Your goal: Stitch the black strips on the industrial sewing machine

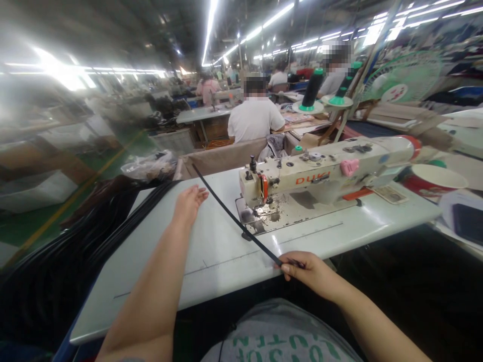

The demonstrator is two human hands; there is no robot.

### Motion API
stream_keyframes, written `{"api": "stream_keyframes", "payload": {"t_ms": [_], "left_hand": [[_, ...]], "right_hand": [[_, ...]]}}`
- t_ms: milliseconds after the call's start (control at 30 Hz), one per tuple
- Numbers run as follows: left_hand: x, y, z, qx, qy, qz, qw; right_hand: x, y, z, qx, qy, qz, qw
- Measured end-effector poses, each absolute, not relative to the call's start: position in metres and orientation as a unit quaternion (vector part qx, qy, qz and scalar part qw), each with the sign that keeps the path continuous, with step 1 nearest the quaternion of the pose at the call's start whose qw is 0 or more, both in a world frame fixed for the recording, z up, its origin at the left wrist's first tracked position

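A long, thin black strip (234, 217) runs diagonally over the pale sewing table (211, 251), from its far edge to the near edge. My right hand (298, 266) is closed on the strip's near end and on a small dark object that I cannot make out. My left hand (190, 198) is held over the table, left of the strip, with its fingers apart and nothing in them. Just right of the strip stands a white sewing machine (324, 171) with its needle area toward the strip.
Many black strips (124, 231) hang over the table's left edge. Behind the table are a fabric-lined bin (226, 156) and a seated person in white (254, 118). Thread cones (313, 90), a green fan (403, 80) and a round tub (433, 181) are at the right.
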State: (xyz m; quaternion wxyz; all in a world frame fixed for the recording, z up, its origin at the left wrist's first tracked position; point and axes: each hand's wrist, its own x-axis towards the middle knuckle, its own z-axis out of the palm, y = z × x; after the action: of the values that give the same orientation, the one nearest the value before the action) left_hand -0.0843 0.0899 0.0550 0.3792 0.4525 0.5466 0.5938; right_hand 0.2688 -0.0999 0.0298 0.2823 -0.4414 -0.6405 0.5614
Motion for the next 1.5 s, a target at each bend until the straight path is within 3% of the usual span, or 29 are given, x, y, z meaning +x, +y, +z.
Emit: {"api": "stream_keyframes", "payload": {"t_ms": [133,300,400,533,967,1233,1500], "left_hand": [[-0.052,0.062,0.028,0.539,0.550,0.494,0.404],[-0.009,0.002,0.002,0.684,0.502,0.392,0.356],[0.011,-0.023,-0.005,0.840,0.434,0.244,0.215],[0.012,-0.031,-0.015,0.869,0.474,0.122,0.075],[-0.044,-0.020,-0.032,0.643,0.751,0.143,-0.042],[0.008,-0.012,-0.025,0.845,0.507,0.167,0.011],[0.016,0.000,-0.036,0.857,0.479,0.187,0.030]], "right_hand": [[0.246,-0.083,0.027,-0.468,-0.636,0.523,0.322],[0.229,-0.068,0.030,-0.495,-0.640,0.468,0.355],[0.219,-0.063,0.030,-0.503,-0.651,0.439,0.360],[0.211,-0.059,0.027,-0.544,-0.676,0.377,0.323],[0.220,-0.059,0.017,-0.606,-0.706,0.266,0.253],[0.218,-0.058,0.016,-0.608,-0.710,0.264,0.239],[0.215,-0.062,0.017,-0.623,-0.753,0.171,0.128]]}}
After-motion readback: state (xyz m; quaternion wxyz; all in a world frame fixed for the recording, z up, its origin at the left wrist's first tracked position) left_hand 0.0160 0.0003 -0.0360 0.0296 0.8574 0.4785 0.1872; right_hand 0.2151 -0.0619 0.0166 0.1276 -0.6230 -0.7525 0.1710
